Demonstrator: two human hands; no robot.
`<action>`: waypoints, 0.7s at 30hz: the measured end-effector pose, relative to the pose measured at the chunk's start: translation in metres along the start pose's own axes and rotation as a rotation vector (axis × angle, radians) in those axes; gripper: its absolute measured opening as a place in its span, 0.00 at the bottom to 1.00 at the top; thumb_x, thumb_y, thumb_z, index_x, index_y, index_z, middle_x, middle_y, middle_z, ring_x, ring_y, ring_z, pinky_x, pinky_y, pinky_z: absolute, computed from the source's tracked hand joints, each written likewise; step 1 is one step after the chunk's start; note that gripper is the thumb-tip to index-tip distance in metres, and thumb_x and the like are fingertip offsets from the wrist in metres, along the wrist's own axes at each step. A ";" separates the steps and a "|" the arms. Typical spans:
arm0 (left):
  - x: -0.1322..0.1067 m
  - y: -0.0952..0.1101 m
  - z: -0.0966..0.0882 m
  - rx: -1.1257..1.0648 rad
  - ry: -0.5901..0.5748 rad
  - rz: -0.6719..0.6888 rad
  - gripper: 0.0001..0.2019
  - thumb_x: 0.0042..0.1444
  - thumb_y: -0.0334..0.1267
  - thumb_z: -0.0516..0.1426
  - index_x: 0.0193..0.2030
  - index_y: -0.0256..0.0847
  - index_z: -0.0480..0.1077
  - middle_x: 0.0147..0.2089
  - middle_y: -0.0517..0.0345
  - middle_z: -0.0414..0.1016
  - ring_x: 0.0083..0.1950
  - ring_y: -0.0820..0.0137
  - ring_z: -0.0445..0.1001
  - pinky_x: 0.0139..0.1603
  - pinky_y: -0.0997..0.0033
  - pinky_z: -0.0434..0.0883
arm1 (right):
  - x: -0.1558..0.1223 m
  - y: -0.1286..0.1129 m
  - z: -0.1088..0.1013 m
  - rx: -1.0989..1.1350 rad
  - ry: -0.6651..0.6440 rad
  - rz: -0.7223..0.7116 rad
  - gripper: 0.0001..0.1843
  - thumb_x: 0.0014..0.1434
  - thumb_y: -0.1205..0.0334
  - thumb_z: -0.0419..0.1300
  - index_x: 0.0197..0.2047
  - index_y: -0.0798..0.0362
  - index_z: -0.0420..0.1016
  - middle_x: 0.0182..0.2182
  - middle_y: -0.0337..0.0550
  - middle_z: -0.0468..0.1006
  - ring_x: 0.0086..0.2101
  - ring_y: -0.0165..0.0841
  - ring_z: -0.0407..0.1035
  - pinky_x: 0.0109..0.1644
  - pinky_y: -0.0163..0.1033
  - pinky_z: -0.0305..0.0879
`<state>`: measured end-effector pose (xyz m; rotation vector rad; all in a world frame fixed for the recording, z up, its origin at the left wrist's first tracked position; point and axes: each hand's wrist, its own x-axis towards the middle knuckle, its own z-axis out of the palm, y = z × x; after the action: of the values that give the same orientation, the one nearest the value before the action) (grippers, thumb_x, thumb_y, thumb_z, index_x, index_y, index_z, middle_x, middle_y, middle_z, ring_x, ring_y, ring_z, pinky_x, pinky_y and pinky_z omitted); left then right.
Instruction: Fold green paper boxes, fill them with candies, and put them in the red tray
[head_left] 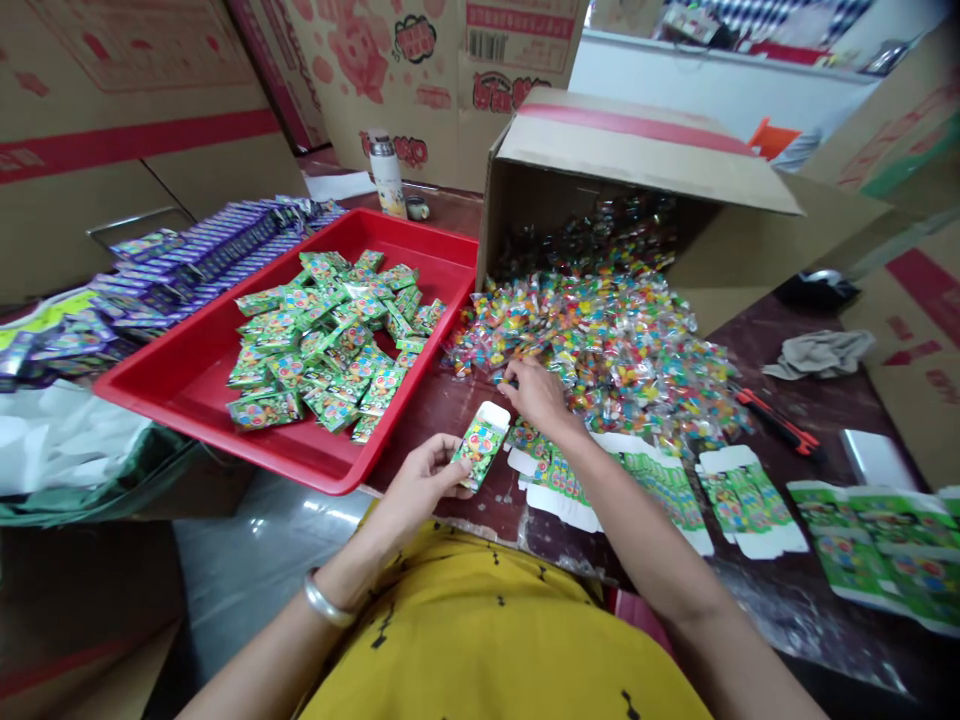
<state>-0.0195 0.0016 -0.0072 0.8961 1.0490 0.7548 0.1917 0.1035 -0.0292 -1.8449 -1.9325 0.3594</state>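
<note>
Between the thumb and fingers of my left hand (pixel 424 482) is a small green printed box (pixel 482 446), its white top flap raised. My right hand (pixel 538 396) is at the near left edge of a heap of clear candy packets (pixel 600 345) with multicoloured pieces inside. Its fingers are pinched together, and whatever lies between them is hidden. Under and beside my right forearm lie rows of flattened green cartons (pixel 559 480) with white flaps. To the left, a red tray (pixel 187 440) holds a pile of closed green boxes (pixel 322 345).
A cardboard box (pixel 645 135) on its side spills packets onto the dark table. Purple packs (pixel 217 255) are stacked left of the tray. Behind it stands a flask (pixel 386 180). On the right are a red-black tool (pixel 780 422), a cloth (pixel 817 354) and green printed sheets (pixel 885 550).
</note>
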 end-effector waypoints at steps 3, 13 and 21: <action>0.005 -0.006 -0.005 0.030 0.031 0.033 0.20 0.48 0.41 0.67 0.44 0.36 0.68 0.39 0.58 0.75 0.34 0.73 0.75 0.37 0.66 0.78 | -0.008 0.004 -0.014 0.062 -0.005 -0.004 0.07 0.60 0.56 0.61 0.36 0.51 0.73 0.28 0.39 0.76 0.28 0.34 0.69 0.34 0.36 0.61; 0.007 -0.015 -0.004 0.530 0.074 0.377 0.20 0.57 0.35 0.58 0.58 0.42 0.69 0.55 0.49 0.74 0.52 0.62 0.75 0.56 0.59 0.71 | -0.053 -0.026 -0.085 -0.040 -0.132 -0.382 0.06 0.62 0.64 0.60 0.42 0.45 0.75 0.37 0.40 0.74 0.31 0.32 0.66 0.35 0.36 0.58; -0.002 0.000 0.007 0.743 0.097 0.469 0.17 0.58 0.34 0.57 0.55 0.43 0.70 0.49 0.51 0.75 0.50 0.61 0.74 0.53 0.61 0.69 | -0.053 -0.040 -0.087 0.092 -0.260 -0.542 0.18 0.64 0.69 0.52 0.53 0.45 0.74 0.42 0.44 0.77 0.40 0.36 0.72 0.44 0.40 0.66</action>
<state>-0.0132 -0.0024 -0.0051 1.7997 1.2446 0.8031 0.1990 0.0378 0.0585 -1.1924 -2.4427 0.5129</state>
